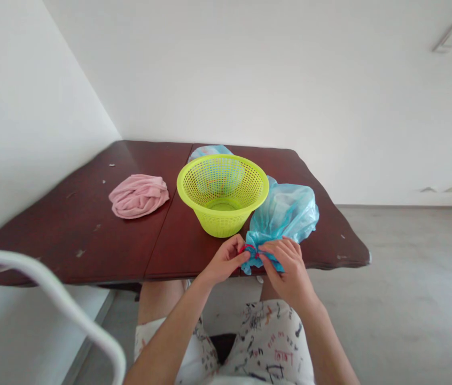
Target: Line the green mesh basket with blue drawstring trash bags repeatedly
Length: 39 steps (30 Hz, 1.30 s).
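A blue translucent plastic bag (pixel 288 206) lies at the table's front edge, its gathered neck toward me. A thin red string (pixel 248 247) runs round that neck. My left hand (pixel 229 260) is closed, thumb and fingers pinching the string at the neck's left side. My right hand (pixel 285 262) is closed on the neck from the right, close to the string. What the bag holds cannot be made out. Just behind my left hand stands a yellow-green plastic basket (pixel 223 214) with perforated walls; nothing shows inside it.
A pink cloth (pixel 139 196) lies bunched on the left of the dark red wooden table (pixel 130 251). Behind the basket is another blue plastic bag (pixel 211 151), partly hidden. A white curved bar (pixel 49 283) crosses the lower left. Walls border the table at the back and left.
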Motion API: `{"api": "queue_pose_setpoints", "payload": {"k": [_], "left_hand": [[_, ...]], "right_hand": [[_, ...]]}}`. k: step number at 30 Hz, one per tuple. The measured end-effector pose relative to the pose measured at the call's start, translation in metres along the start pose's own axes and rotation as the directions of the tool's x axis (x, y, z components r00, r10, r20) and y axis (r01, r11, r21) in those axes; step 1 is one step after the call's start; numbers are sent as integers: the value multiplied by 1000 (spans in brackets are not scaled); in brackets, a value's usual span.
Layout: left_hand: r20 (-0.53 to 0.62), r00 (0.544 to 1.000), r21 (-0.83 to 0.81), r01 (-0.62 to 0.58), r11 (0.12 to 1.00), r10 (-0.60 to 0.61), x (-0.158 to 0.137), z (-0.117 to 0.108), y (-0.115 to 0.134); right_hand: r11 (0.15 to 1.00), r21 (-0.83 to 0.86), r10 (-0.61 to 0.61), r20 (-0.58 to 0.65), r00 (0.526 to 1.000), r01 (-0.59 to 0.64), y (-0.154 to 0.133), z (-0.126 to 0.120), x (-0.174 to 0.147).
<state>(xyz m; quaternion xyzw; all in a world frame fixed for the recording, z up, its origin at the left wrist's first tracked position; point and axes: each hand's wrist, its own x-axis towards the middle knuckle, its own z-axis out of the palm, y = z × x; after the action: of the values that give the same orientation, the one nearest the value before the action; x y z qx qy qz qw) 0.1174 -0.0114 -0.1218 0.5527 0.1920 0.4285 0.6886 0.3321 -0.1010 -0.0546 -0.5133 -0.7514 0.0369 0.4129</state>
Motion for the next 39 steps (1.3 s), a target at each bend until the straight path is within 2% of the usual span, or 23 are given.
{"api": "queue_pose_setpoints", "payload": {"k": [2, 3, 4, 6, 7, 8, 9, 10, 11, 13, 14, 16, 19, 21, 25, 28, 33, 34, 36, 38, 39], "left_hand": [[-90, 990, 73, -102, 992, 108, -7, 4, 0], [-162, 965, 149, -182, 972, 206, -13, 6, 1], [-229, 918, 259, -264, 929, 325, -21, 8, 3], [-291, 757, 549, -368, 750, 585, -39, 12, 9], [-264, 673, 678, -381, 629, 691, -48, 14, 15], [-202, 621, 763, -384, 519, 757, -56, 15, 22], [-120, 603, 812, -397, 427, 789, -62, 17, 30], [-28, 618, 833, -420, 360, 786, -65, 20, 38], [60, 661, 839, -440, 321, 748, -66, 23, 46], [164, 777, 848, -426, 316, 608, -62, 30, 60], [163, 819, 858, -393, 331, 550, -58, 34, 65], [107, 859, 874, -321, 365, 501, -49, 40, 69], [37, 849, 860, -295, 415, 527, -38, 44, 69], [33, 850, 842, -307, 444, 525, -33, 45, 69], [82, 863, 824, -339, 453, 498, -23, 46, 74], [138, 873, 820, -366, 440, 468, -17, 48, 78], [207, 873, 796, -413, 443, 442, -12, 54, 79], [199, 875, 791, -409, 455, 441, -11, 55, 80], [183, 878, 786, -400, 471, 442, -10, 56, 81], [196, 877, 793, -405, 455, 439, -10, 56, 83], [211, 874, 799, -413, 438, 438, -10, 56, 84]], "right_hand": [[1000, 3, 17, 54, 998, -17, 1, 3, 0], [999, 13, 33, 62, 998, -34, 2, 4, 0], [998, 29, 50, 61, 997, -52, 3, 4, -1], [993, 87, 74, 29, 997, -76, 2, 3, -4], [989, 125, 81, 4, 997, -81, 0, 1, -5], [983, 165, 88, -19, 996, -83, -2, 0, -6], [975, 205, 92, -34, 995, -83, -4, -2, -7], [966, 244, 95, -41, 995, -82, -7, -3, -8], [957, 279, 95, -41, 995, -80, -10, -4, -8], [941, 331, 81, -31, 996, -66, -15, -5, -7], [937, 345, 67, -30, 997, -52, -18, -5, -6], [936, 351, 37, -38, 999, -21, -21, -6, -2], [939, 344, 6, -53, 999, 13, -27, -10, 5], [940, 341, 5, -51, 999, 13, -30, -15, 7], [947, 321, 25, -23, 999, -17, -36, -27, 8], [949, 315, 31, -49, 998, -14, -36, -35, 5], [932, 362, 46, -38, 998, -30, -32, -41, -3], [932, 360, 49, -51, 997, -28, -32, -41, -4], [948, 319, 40, -153, 987, 11, -34, -40, -7], [970, 235, -5, -240, 971, 63, -36, -40, -7], [981, 182, -30, -236, 971, 74, -37, -41, -6]]}}
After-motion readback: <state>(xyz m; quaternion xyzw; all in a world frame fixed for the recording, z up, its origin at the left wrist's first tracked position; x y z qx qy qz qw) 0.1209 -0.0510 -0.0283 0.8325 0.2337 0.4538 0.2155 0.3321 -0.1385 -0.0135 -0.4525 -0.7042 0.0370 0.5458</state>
